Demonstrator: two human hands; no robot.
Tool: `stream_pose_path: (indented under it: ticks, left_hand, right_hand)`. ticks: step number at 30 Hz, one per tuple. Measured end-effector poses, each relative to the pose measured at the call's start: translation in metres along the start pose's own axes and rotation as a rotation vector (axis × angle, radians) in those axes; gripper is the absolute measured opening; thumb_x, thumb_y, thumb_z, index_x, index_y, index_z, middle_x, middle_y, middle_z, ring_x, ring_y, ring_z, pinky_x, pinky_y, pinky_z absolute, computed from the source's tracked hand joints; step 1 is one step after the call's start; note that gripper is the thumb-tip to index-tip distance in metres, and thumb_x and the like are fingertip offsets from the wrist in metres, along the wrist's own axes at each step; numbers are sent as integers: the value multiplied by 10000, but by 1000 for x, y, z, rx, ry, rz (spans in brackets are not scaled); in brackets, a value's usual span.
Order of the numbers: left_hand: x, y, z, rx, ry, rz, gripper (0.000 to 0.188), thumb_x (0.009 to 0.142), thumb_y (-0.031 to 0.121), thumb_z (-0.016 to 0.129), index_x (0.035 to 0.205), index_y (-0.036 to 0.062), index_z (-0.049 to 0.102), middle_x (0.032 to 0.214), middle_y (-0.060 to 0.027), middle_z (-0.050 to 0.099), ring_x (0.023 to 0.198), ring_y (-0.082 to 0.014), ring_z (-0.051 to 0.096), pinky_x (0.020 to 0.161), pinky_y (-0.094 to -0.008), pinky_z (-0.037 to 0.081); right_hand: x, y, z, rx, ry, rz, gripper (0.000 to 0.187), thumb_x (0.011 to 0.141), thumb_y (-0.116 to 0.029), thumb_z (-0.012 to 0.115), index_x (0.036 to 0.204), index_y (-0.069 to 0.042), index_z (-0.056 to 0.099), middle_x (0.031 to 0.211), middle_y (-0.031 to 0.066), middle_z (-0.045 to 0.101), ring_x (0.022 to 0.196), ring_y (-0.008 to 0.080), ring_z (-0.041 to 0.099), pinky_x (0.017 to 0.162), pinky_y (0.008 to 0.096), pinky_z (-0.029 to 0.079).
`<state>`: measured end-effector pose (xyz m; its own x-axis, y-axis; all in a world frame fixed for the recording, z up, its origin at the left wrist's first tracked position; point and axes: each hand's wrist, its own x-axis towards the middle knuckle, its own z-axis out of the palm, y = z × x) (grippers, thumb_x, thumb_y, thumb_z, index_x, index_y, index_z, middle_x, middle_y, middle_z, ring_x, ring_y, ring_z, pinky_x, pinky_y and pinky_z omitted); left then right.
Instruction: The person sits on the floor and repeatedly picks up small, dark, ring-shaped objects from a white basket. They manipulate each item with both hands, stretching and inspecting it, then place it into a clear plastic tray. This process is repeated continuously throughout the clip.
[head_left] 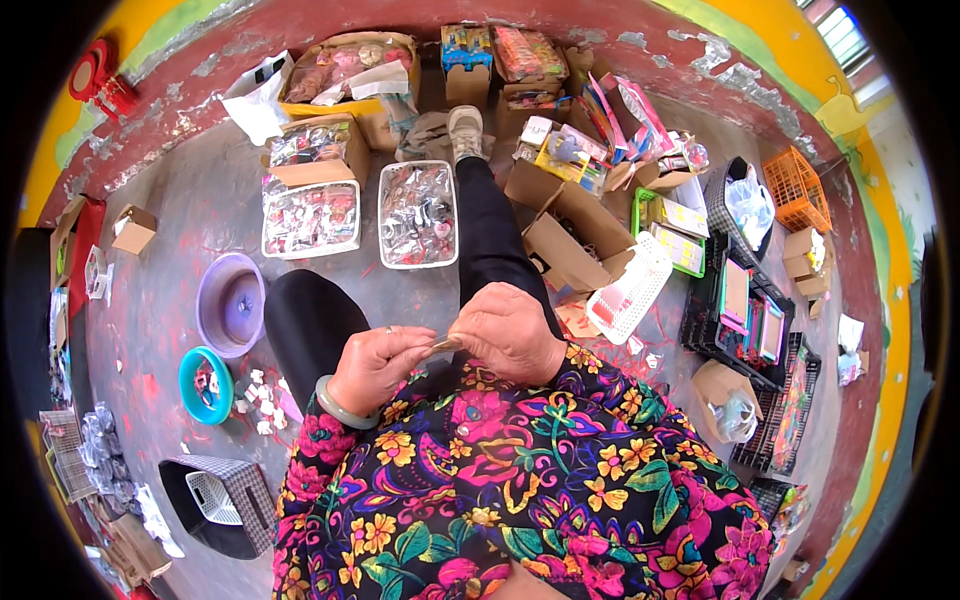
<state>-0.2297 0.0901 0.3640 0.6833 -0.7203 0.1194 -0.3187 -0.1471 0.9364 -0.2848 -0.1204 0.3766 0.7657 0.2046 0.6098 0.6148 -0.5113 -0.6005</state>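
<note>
My left hand, with a ring and a pale bangle, is closed in a pinch in front of my body. My right hand meets it from the other side, fingers curled and pressed together. Between the fingertips of both is a small flat brownish piece; its kind is too small to tell, and my fingers partly cover it. Past my knees stand a white basket and, to its left, another white basket, both filled with small items in clear wrapping.
At left are a purple basin, a teal basin and scattered white bits. A checked bin lies nearer. Cardboard boxes, a white tray and black crates crowd the right side.
</note>
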Motion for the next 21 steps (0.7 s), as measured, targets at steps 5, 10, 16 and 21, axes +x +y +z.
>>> stream_pose_path:
  ticks: [5,10,16,21]
  left_hand:
    - [-4,-13,1,-155,25,-130,141,829,60,595,921,-32,649,824,-95,663,649,-103,588,579,-229,467]
    - [1,-14,-1,-451,27,-299,162,862,98,570,911,-32,653,824,-56,664,672,-96,588,585,-218,460]
    - [8,-23,-4,-817,126,-451,218,894,163,519,931,-28,618,889,-110,662,773,-147,637,611,-222,459]
    - [17,-33,-11,-1035,179,-511,228,905,202,505,986,11,599,891,-84,657,802,-152,638,597,-206,431]
  right_hand:
    - [1,5,5,71,-16,113,68,738,-111,668,770,-67,627,731,65,586,687,235,560,620,318,446]
    - [1,15,12,207,22,232,91,797,-124,622,794,-33,623,746,71,599,709,221,570,649,296,454]
    - [-4,32,12,823,60,866,344,922,-302,489,1052,8,566,936,53,604,848,120,562,709,236,443]
    - [-14,42,17,959,-154,1031,281,859,-210,598,1062,-19,567,903,26,615,840,73,576,644,186,437]
